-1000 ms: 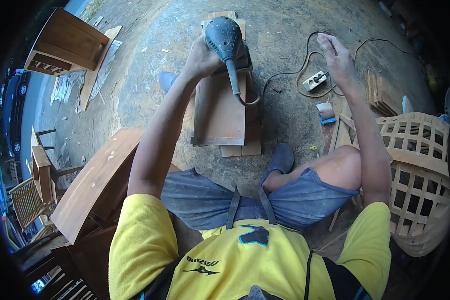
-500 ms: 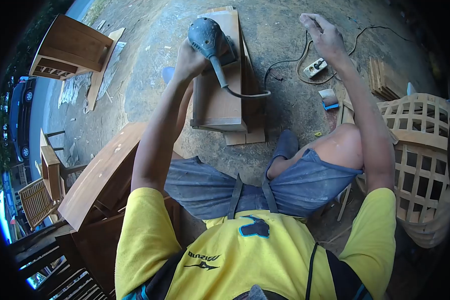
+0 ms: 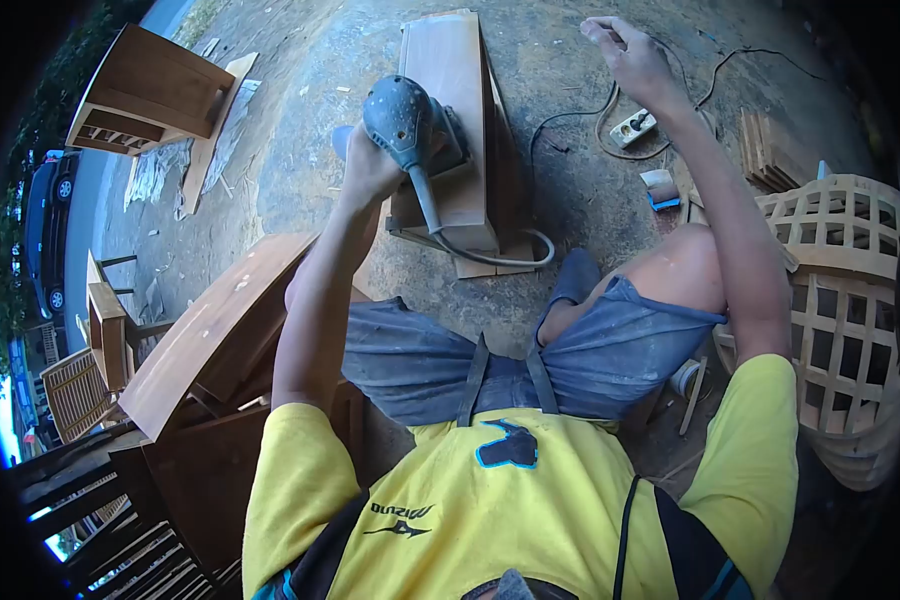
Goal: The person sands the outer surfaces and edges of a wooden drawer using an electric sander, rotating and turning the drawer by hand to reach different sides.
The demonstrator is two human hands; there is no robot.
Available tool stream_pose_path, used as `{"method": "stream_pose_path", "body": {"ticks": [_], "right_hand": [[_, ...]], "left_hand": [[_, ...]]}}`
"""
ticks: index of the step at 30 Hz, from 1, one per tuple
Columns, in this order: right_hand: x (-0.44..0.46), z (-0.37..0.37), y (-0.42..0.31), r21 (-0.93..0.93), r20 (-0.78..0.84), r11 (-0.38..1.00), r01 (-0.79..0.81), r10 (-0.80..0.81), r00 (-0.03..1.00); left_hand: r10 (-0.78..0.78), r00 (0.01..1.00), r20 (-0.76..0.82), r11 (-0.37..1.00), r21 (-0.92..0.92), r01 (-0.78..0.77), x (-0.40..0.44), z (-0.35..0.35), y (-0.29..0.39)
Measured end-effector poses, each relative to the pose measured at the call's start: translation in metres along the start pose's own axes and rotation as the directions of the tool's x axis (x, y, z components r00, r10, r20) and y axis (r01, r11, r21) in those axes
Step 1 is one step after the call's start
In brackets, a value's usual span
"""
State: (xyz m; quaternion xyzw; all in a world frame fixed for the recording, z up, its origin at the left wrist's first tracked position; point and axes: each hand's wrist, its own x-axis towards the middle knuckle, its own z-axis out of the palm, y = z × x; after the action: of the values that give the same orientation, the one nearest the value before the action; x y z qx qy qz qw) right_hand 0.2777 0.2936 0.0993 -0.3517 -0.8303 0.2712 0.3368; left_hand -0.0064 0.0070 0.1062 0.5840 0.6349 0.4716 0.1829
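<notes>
My left hand (image 3: 372,172) is wrapped round a grey-blue electric sander (image 3: 398,112). The sander's flat base rests on the upper face of a long wooden furniture piece (image 3: 440,50), towards its near end. From the sander's back, a dark cord (image 3: 540,240) loops over the wood's near edge. My right hand (image 3: 638,65) is raised to the right of the wood, fingers loosely stretched out and slightly apart, with nothing in them. Part of my left hand is hidden behind the sander body.
A white power strip (image 3: 633,128) with cords lies on the ground at right. Beyond my right arm are stacked boards (image 3: 770,150) and a wooden lattice frame (image 3: 840,235). To the left stand a curved wooden panel (image 3: 215,330), a wooden cabinet (image 3: 155,85) and a parked car (image 3: 50,230).
My left hand has brought the sander nearer to me along the wood, towards its near end. My right hand has shifted a little to the left, still raised.
</notes>
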Motion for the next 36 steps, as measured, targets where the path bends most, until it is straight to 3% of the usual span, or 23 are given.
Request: {"method": "stream_pose_path", "body": {"ticks": [1, 5, 8, 10, 11, 13, 16, 17, 19, 21, 23, 24, 28, 32, 33, 36], "right_hand": [[0.001, -0.001, -0.003, -0.017, -0.009, 1.0, 0.0, 0.0, 1.0], [-0.003, -0.002, -0.013, 0.017, -0.032, 1.0, 0.012, -0.012, 0.999], [-0.008, -0.002, -0.013, -0.1, -0.028, 0.995, -0.029, 0.027, 0.999], [-0.006, -0.001, -0.01, -0.092, 0.0, 0.994, -0.067, 0.067, 0.998], [-0.004, -0.001, -0.012, -0.092, 0.004, 0.994, -0.052, 0.053, 0.999], [-0.006, -0.002, -0.015, -0.082, 0.016, 0.995, -0.054, 0.056, 0.998], [-0.007, -0.005, -0.023, -0.034, 0.037, 0.995, -0.096, 0.097, 0.995], [-0.011, -0.008, -0.026, -0.003, 0.028, 0.996, -0.087, 0.087, 0.996], [-0.01, -0.006, -0.021, 0.034, -0.002, 0.998, -0.058, 0.058, 0.998], [-0.014, -0.004, -0.009, 0.032, 0.048, 0.989, -0.141, 0.14, 0.989], [-0.017, -0.005, -0.005, 0.008, 0.067, 0.985, -0.174, 0.173, 0.983], [-0.016, -0.006, -0.005, -0.005, 0.077, 0.979, -0.204, 0.204, 0.976], [-0.015, -0.006, -0.001, 0.038, 0.058, 0.986, -0.165, 0.163, 0.985], [-0.011, 0.0, 0.021, 0.044, 0.053, 0.981, -0.187, 0.184, 0.981], [-0.011, -0.001, 0.023, 0.038, 0.047, 0.981, -0.191, 0.189, 0.981], [-0.016, -0.006, 0.015, 0.006, 0.033, 0.978, -0.209, 0.208, 0.977]], "left_hand": [[-0.084, 0.996, -0.043, 0.996, -0.013, 0.083, 0.004, 0.0, -0.001], [0.156, 0.987, 0.037, 0.987, 0.039, -0.158, -0.044, 0.02, 0.024], [0.275, 0.955, 0.109, 0.96, 0.015, -0.279, -0.059, 0.025, 0.031], [0.145, 0.973, 0.178, 0.986, 0.055, -0.157, -0.039, 0.016, 0.03], [0.137, 0.984, 0.115, 0.99, -0.057, -0.132, -0.021, 0.016, 0.016], [0.003, 1.0, 0.013, 0.996, 0.091, -0.004, 0.01, 0.01, -0.004], [-0.05, 0.999, 0.012, 0.997, 0.055, 0.049, 0.009, 0.013, -0.005], [0.042, 0.987, 0.153, 0.993, -0.117, -0.024, -0.002, 0.017, -0.009], [0.243, 0.957, 0.16, 0.959, -0.19, -0.212, -0.026, 0.029, 0.014], [0.312, 0.929, 0.198, 0.947, -0.136, -0.29, -0.021, 0.029, 0.013], [0.191, 0.961, 0.198, 0.967, -0.206, -0.149, -0.002, 0.026, 0.013], [0.092, 0.974, 0.206, 0.986, -0.154, -0.061, 0.015, 0.021, 0.003], [0.068, 0.996, 0.06, 0.993, -0.099, -0.062, 0.098, 0.019, -0.033], [0.092, 0.995, 0.025, 0.993, -0.072, -0.09, 0.207, 0.023, -0.1], [0.024, 1.0, 0.017, 1.0, -0.005, -0.024, 0.227, 0.02, -0.097], [0.002, 1.0, -0.005, 0.999, -0.044, -0.002, 0.256, 0.03, -0.099]]}}
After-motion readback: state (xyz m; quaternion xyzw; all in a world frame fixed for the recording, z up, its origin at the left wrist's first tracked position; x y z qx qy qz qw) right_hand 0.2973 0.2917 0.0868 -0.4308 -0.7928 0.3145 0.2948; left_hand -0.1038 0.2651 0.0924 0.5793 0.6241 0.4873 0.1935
